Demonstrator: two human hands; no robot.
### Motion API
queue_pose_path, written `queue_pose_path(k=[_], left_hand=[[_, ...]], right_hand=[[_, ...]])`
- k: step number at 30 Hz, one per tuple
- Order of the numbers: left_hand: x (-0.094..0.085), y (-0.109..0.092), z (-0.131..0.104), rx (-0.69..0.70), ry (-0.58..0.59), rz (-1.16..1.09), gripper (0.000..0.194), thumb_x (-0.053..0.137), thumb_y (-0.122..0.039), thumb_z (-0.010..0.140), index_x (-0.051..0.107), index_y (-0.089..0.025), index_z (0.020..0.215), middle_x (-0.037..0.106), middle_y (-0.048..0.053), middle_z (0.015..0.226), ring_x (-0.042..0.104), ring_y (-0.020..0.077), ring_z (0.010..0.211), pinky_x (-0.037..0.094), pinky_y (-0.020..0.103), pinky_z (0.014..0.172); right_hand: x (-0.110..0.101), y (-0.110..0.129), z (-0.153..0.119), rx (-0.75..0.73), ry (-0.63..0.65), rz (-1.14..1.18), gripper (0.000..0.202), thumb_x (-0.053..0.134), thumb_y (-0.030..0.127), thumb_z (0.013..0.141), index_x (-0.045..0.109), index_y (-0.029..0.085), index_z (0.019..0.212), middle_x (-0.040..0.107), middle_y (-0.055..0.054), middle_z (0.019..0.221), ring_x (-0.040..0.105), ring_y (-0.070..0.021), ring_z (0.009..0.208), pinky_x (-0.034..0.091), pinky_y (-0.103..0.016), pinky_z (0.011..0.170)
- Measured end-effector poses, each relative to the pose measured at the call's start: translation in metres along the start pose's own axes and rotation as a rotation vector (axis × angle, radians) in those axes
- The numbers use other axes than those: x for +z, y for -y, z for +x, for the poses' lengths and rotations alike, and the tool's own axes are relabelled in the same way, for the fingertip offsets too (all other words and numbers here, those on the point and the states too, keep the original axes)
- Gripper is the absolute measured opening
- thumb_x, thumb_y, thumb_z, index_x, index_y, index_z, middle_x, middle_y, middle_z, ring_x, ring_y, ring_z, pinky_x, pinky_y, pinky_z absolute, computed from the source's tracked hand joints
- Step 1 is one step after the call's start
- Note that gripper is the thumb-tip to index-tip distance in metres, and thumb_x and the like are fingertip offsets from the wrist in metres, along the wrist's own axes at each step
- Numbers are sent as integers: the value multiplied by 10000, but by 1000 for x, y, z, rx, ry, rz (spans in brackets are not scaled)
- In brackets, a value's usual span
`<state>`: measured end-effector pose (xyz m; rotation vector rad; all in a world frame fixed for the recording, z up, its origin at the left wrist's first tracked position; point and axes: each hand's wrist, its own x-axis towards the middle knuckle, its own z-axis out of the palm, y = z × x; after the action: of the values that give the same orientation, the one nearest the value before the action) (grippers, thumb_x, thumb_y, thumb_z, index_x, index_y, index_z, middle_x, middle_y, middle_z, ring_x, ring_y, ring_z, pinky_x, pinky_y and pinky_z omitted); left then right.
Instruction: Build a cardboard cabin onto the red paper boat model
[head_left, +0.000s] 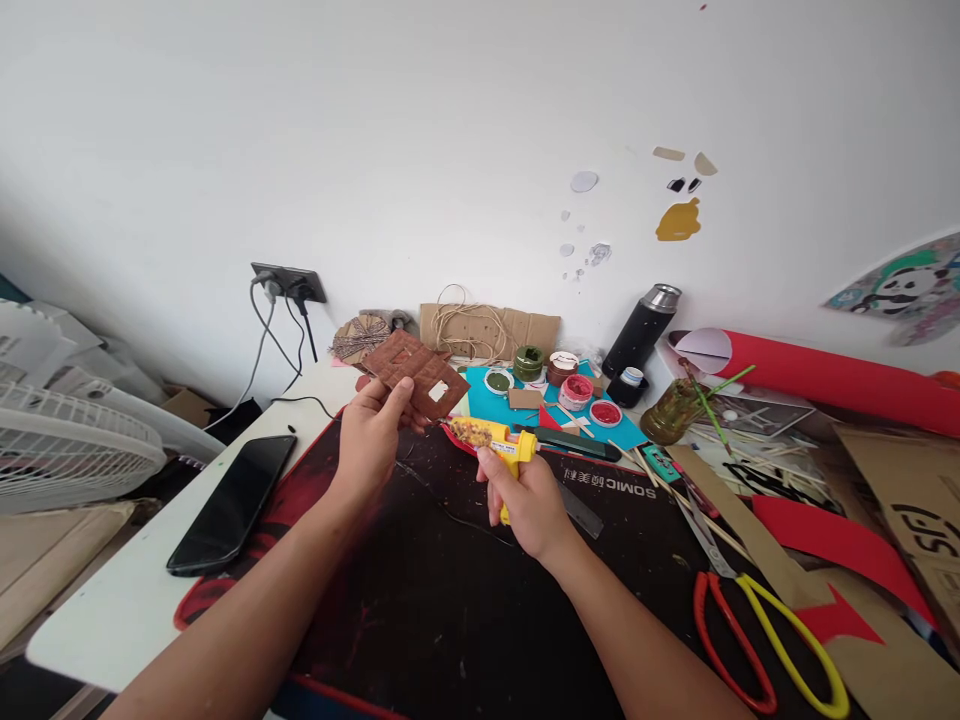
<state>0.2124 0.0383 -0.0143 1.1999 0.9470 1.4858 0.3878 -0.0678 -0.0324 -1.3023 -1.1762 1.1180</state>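
Note:
My left hand [373, 425] grips a brown painted cardboard piece [409, 368] with cut-out openings, raised above the dark desk mat [420, 600]. In my right hand [525, 492] is a yellow hot glue gun [499, 440], its handle wrapped by my fingers. The glue gun points left, its nozzle close to the lower edge of the cardboard piece; whether they touch I cannot tell. A dark cord runs over the mat below the two hands.
Paint jars [576, 392] stand on a blue sheet [486, 400] behind the glue gun. Scissors [724, 575] with red and yellow handles lie at right. A phone [232, 505] rests at left, near a fan [75, 440]. A black thermos [641, 330] leans near the wall.

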Motion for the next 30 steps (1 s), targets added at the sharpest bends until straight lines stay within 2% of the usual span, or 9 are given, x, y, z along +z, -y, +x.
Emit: queue_pose_path(k=[6,12,23,30], left_hand=[[0,0,0,1,-2,-4,281,777,-447,869,683,-183,850,650,-27,622,586,125,487,475,242,490],[1,-2,0,-2,-8,-19,280,784,-442,854,689,-179,854,639,-30,607,591,128,485,474,248,495],[0,-4,0,-20,-9,-29,303,793,-454,837,672,-177,815,625,-32,598,583,120,478,460,230,472],[1,-4,0,-29,-17,-47,290,801,-438,826,685,-173,826,631,-34,599,578,116,465,467,229,468]], right_hand=[[-1,0,0,5,-4,-2,575,613,756,918,607,222,704,501,48,405,539,-152,370,419,-280,472],[1,6,-3,0,37,4,520,631,701,933,587,238,701,502,48,416,544,-151,385,420,-269,463],[-1,2,-2,-9,10,-24,603,588,786,926,595,223,709,512,45,394,538,-142,374,427,-263,474],[-1,3,-2,-2,9,-21,583,600,753,932,579,230,675,515,35,389,532,-145,375,423,-267,476]])
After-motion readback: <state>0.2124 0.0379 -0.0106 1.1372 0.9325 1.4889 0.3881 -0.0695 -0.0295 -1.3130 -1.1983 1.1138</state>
